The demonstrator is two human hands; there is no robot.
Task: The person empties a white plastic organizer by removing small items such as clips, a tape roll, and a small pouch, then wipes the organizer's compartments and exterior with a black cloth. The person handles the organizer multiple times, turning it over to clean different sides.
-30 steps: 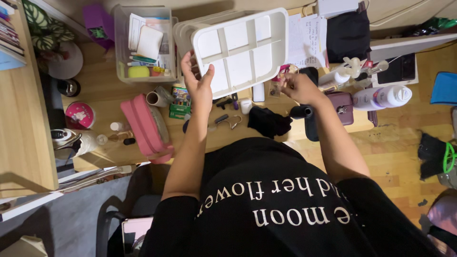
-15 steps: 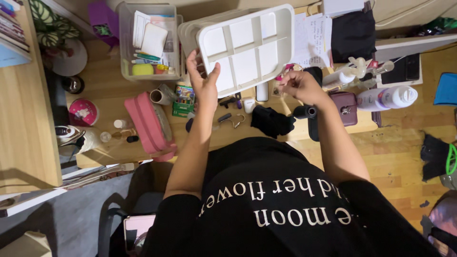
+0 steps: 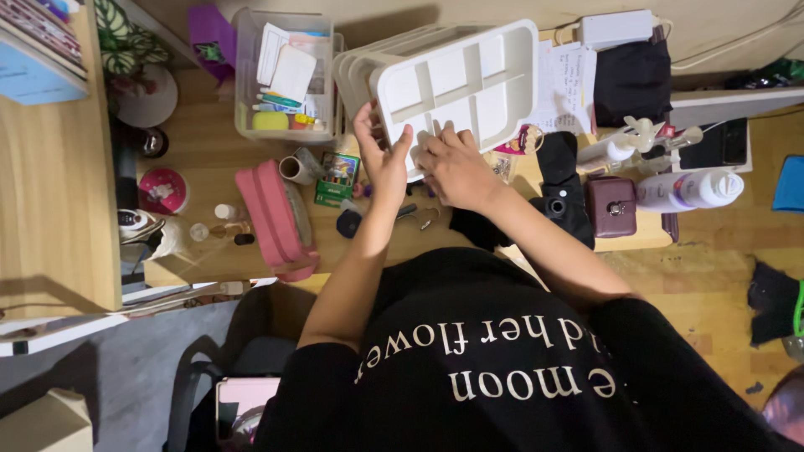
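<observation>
White plastic divider tray [image 3: 469,79] sits tilted at the desk's 12 o'clock; left hand [image 3: 381,155] grips its near corner, right hand [image 3: 452,167] lies flat on the edge. Bottles [image 3: 691,188] at 3 o'clock could get knocked if it swings.

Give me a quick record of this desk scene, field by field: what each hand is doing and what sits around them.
left hand: grips the near left edge of the white divided tray, thumb up
right hand: fingers laid on the tray's near edge
tray: tilted, compartments look empty, more trays stacked behind it
left of tray: clear bin with papers and pens
near left: pink pouch on the wooden desk
right: maroon case, white bottle
</observation>
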